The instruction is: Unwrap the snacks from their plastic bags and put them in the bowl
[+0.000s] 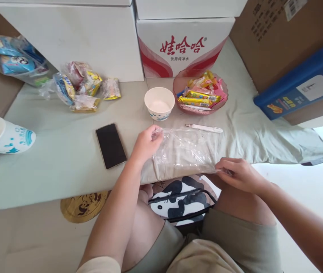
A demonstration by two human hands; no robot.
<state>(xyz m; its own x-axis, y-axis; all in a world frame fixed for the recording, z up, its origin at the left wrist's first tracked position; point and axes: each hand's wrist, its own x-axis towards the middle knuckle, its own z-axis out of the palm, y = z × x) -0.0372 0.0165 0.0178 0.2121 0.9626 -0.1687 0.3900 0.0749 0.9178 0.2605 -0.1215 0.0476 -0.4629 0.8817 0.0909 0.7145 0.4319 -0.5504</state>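
Note:
A clear plastic bag (186, 149) is stretched between my two hands over the front edge of the cloth-covered table. My left hand (149, 142) pinches its upper left corner, fingers closed. Lower down on the right, my right hand (236, 172) is shut on the opposite corner. Nothing shows inside the bag. Just beyond it lies a slim white-handled tool (204, 128) with a small metal tip. A white paper bowl (159, 103) with blue print stands behind my left hand.
A pink glass bowl (177, 106) holds several wrapped snacks beside the paper bowl. A phone (111, 146) lies left of my left forearm. Farther left are snack packets (83, 85) and a tipped paper bucket (16, 138). White cartons (185, 47) line the back; a blue box (300, 83) leans at right.

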